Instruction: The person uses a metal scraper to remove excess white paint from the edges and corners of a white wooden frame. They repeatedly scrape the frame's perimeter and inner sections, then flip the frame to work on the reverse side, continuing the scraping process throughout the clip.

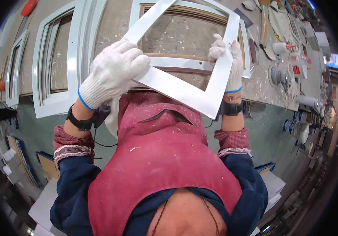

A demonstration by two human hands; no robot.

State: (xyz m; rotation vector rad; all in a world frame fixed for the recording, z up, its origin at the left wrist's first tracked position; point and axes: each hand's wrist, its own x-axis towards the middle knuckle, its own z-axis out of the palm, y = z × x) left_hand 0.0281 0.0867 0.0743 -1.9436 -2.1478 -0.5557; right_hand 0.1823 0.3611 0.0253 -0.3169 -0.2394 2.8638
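Both my hands wear white knit gloves with blue cuffs. Between them a white rectangular frame (173, 85) is held tilted above the workbench, one corner pointing toward my apron. My left hand (118, 69) wraps over the frame's left side, its thumb hidden beneath. My right hand (234, 63) grips the opposite side, with fingers curled over the inner edge and the rest of the hand behind it. Under the held frame lies another white frame (173, 62) with brown inner edges, partly covered.
More white frames (72, 55) lie on the left of the paint-spotted workbench (255, 88). On the right are a brush-like tool with a wooden handle (264, 23), a white bottle with a red nozzle (281, 48) and a tape roll (274, 74). An orange-red object (29, 7) lies far left.
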